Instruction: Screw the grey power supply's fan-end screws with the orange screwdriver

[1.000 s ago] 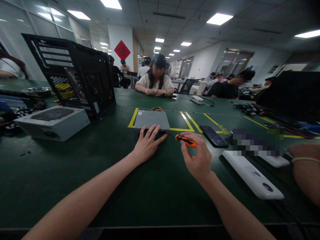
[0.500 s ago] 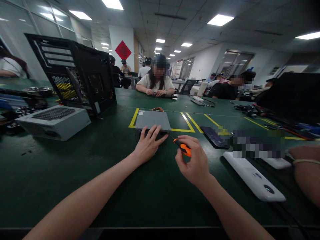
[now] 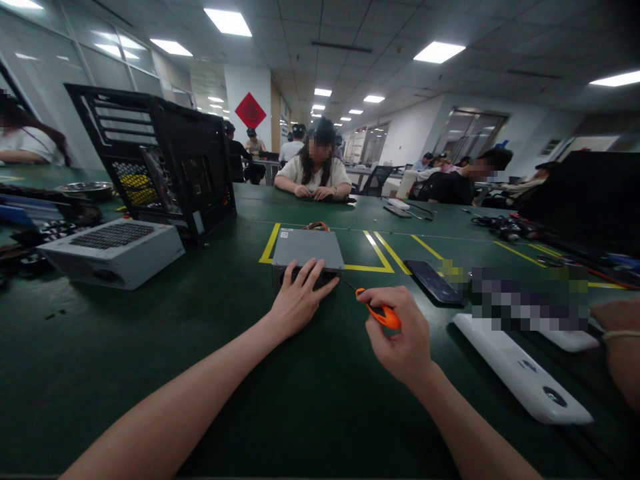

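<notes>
A grey computer power supply (image 3: 307, 247) lies on the green table in front of me, with coloured wires (image 3: 317, 227) coming out behind it. My left hand (image 3: 299, 300) rests against its near side and top edge, fingers spread and not wrapped round it. In my right hand (image 3: 403, 337) is an orange-and-black screwdriver (image 3: 383, 315), its handle pinched between thumb and fingers. The thin shaft points up and left at the near right corner of the power supply. Whether the tip touches a screw is too small to tell.
At the left stand a second power supply (image 3: 113, 250) and a black computer case (image 3: 165, 160). To the right lie a dark phone (image 3: 434, 283) and a white power bank (image 3: 520, 367). Another person's arm (image 3: 625, 347) shows at the right edge. Across the table sits a person (image 3: 315, 170).
My right hand and the screwdriver have moved slightly right and down, away from the power supply. The left hand keeps its place on it. The whole view has shifted a little.
</notes>
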`<action>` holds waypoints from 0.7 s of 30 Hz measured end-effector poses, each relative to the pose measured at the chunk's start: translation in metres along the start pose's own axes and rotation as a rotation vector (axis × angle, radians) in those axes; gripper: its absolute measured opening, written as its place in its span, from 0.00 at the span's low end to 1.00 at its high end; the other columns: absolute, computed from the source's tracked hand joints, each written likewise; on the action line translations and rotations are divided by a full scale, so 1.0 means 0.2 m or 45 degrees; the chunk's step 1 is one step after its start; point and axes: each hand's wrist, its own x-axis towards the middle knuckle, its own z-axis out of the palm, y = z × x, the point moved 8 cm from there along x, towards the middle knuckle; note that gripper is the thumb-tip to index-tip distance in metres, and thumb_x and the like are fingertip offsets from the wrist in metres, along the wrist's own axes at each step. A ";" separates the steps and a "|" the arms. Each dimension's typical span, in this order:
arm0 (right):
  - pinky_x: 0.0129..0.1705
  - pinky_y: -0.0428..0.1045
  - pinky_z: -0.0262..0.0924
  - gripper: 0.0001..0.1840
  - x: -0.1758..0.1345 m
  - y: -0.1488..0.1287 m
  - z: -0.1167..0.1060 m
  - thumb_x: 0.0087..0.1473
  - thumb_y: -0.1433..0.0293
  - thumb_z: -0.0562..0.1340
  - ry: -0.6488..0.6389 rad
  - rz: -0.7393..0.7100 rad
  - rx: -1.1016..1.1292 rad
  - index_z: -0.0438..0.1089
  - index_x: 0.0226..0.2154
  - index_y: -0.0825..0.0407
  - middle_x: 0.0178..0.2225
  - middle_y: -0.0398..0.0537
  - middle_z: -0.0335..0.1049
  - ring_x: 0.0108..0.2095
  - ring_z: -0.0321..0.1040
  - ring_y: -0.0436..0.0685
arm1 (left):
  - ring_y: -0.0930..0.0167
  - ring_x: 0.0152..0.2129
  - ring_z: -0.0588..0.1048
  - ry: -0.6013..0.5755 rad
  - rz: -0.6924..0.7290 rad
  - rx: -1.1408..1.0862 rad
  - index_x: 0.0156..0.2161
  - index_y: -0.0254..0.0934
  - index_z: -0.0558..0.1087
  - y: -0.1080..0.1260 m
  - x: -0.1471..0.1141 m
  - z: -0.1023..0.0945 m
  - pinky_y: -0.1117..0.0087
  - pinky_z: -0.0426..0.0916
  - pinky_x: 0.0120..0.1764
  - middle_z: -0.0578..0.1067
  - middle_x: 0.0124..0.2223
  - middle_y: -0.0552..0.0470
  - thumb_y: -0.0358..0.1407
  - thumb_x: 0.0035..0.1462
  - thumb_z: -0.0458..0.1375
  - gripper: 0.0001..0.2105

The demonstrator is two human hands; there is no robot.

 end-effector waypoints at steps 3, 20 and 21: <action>0.35 0.53 0.61 0.17 0.00 0.01 -0.03 0.42 0.82 0.56 0.070 0.004 0.045 0.59 0.34 0.49 0.33 0.45 0.69 0.33 0.65 0.55 | 0.58 0.59 0.52 0.007 -0.004 0.000 0.58 0.50 0.58 0.00 0.00 0.00 0.48 0.45 0.56 0.56 0.61 0.42 0.31 0.55 0.53 0.26; 0.36 0.54 0.63 0.17 -0.02 0.06 -0.05 0.42 0.82 0.57 0.165 0.095 0.069 0.61 0.35 0.49 0.33 0.45 0.70 0.34 0.68 0.56 | 0.58 0.59 0.51 0.015 -0.067 -0.111 0.57 0.50 0.61 0.00 0.00 0.00 0.47 0.43 0.57 0.55 0.61 0.42 0.29 0.54 0.53 0.25; 0.36 0.54 0.63 0.17 -0.02 0.06 -0.04 0.42 0.82 0.57 0.165 0.095 0.066 0.61 0.35 0.49 0.33 0.45 0.70 0.34 0.68 0.56 | 0.58 0.59 0.51 0.013 -0.065 -0.111 0.57 0.51 0.61 0.00 0.00 0.00 0.47 0.43 0.57 0.55 0.61 0.42 0.29 0.54 0.53 0.25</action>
